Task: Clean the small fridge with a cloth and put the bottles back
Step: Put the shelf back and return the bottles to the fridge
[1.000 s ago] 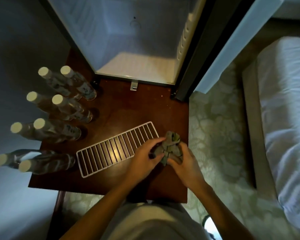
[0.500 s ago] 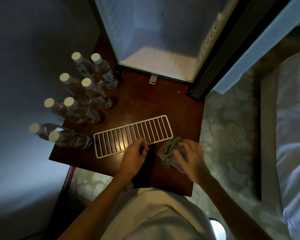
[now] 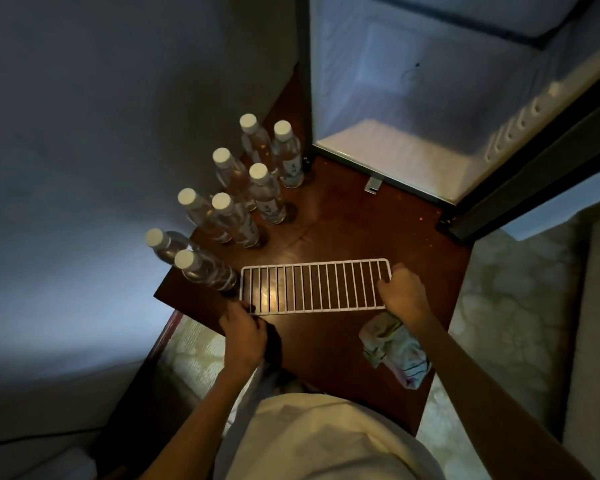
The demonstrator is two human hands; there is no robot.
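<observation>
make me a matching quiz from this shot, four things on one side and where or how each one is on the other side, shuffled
Things
1. wire shelf
2. cloth
3. water bottles
4. small fridge

States
A. stands open, nothing on its floor
B. lies crumpled on the wooden table, held by neither hand
C. stand capped in two rows along the table's left side
D. gripped at its two ends by the left hand and the right hand

Pairs: 1-D, 2-B, 3-C, 4-A
</observation>
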